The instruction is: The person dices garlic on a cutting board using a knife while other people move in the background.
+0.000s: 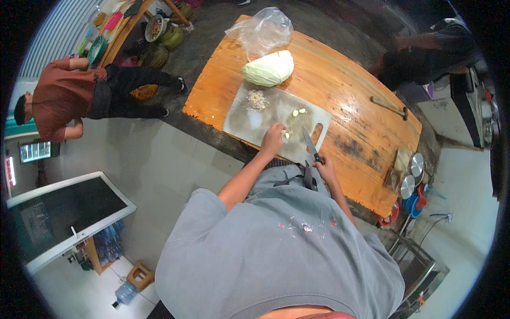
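Note:
My right hand (326,168) grips the black handle of a kitchen knife (309,140), its blade angled over the cutting board near the handle slot. Over the same white cutting board (255,137), my left hand (272,139) has its fingers curled beside a peeled garlic clove (287,136); whether they pinch something is too small to tell. A few more garlic cloves (295,113) lie farther up the board. Near its far left corner is a heap of finely chopped pieces (257,100). A pale green cabbage (269,68) rests at the board's far edge.
A clear plastic bag (267,30) lies beyond the cabbage on the wooden table (350,115). Toward the table's right end lies a hammer-like tool (388,107). Lidded containers (407,186) stand at the near right corner. One person (71,95) stands at left, another (430,52) at far right.

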`<act>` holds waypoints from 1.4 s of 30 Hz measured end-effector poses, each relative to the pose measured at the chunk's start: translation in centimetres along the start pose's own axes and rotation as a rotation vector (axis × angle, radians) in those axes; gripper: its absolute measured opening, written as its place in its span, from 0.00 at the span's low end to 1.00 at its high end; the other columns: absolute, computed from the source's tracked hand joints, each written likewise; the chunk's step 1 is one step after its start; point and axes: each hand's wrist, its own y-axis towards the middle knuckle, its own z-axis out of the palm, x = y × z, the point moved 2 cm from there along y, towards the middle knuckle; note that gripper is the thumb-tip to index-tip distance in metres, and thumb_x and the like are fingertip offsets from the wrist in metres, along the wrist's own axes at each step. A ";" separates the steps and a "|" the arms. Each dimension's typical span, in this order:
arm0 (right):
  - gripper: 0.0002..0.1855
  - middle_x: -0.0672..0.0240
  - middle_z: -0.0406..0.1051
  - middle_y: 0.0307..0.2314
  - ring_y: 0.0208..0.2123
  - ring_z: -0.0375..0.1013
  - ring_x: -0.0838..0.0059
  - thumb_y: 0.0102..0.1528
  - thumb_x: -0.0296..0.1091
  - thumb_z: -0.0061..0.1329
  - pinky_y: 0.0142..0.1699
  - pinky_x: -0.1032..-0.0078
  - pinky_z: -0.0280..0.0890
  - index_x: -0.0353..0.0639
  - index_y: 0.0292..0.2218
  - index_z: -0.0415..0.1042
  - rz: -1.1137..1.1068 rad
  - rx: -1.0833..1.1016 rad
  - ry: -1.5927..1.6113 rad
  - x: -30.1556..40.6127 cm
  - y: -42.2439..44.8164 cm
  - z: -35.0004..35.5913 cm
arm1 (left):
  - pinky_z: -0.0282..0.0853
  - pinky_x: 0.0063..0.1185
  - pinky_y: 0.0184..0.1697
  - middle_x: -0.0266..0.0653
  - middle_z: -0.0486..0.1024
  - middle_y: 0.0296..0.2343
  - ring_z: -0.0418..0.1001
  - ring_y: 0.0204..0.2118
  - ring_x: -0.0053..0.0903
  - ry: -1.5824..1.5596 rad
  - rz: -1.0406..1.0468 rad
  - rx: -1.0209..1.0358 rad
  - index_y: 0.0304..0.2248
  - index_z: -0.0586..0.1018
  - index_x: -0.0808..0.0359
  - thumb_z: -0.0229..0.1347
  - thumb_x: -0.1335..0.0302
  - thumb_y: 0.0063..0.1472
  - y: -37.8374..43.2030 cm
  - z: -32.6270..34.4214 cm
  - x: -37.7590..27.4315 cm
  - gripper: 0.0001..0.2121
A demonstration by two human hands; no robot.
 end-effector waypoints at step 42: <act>0.16 0.56 0.75 0.23 0.28 0.76 0.65 0.59 0.40 0.48 0.37 0.67 0.68 0.33 0.36 0.73 0.152 -0.122 0.051 4.5 -2.2 0.0 | 0.67 0.35 0.41 0.43 0.72 0.33 0.71 0.39 0.42 0.201 0.290 0.428 0.36 0.74 0.65 0.57 0.74 0.54 2.3 1.3 1.6 0.10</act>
